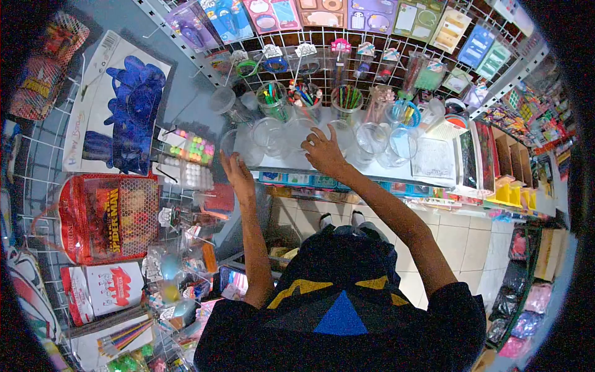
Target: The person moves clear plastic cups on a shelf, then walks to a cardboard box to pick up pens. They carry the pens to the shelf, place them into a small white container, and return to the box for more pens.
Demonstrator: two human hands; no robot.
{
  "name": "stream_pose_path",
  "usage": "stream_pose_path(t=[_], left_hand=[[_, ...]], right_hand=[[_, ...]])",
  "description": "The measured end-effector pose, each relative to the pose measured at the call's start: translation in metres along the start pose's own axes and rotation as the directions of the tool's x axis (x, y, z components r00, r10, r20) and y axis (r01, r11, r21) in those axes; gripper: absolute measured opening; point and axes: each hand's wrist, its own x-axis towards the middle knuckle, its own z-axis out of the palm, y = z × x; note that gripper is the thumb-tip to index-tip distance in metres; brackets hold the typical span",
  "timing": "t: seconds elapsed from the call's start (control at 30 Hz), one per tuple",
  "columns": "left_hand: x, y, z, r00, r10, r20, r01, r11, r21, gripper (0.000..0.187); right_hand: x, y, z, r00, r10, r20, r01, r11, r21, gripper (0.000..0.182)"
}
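Several clear plastic cups stand along a white shelf [282, 162] in front of me. My left hand [237, 175] is at the shelf's left end, fingers stretched out against the near side of a clear cup [235, 141]. I cannot make out a grip on that cup. My right hand [325, 155] is over the middle of the row, its fingers apart and slightly bent, close to another clear cup [299, 131]. Just left of it stands a wide clear cup [268, 136]. Behind these are a cup of colourful pens [305, 96] and a cup of green pens [347, 99].
A wire rack with stationery packs [322, 15] rises behind the shelf. On the left wall hang a blue balloon pack [133, 111] and a red Spider-Man bag [111, 217]. A white tray [434, 158] and yellow bins [511, 193] are at the right.
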Motion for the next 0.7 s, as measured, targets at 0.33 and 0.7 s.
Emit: stream_pose_path(t=[0.33,0.7], left_hand=[[0.007,-0.003,0.006,1.0,-0.014,-0.011,0.012,0.985,-0.172,0.029],[0.011,-0.014,0.011,0.998,0.064,0.0,-0.064,0.994,-0.089,0.032]], right_hand=[[0.001,-0.002,0.002,1.0,0.013,-0.008,-0.013,1.0,0.003,0.031],[0.0,-0.001,0.003,0.999,-0.005,-0.033,0.006,1.0,0.014,0.03]])
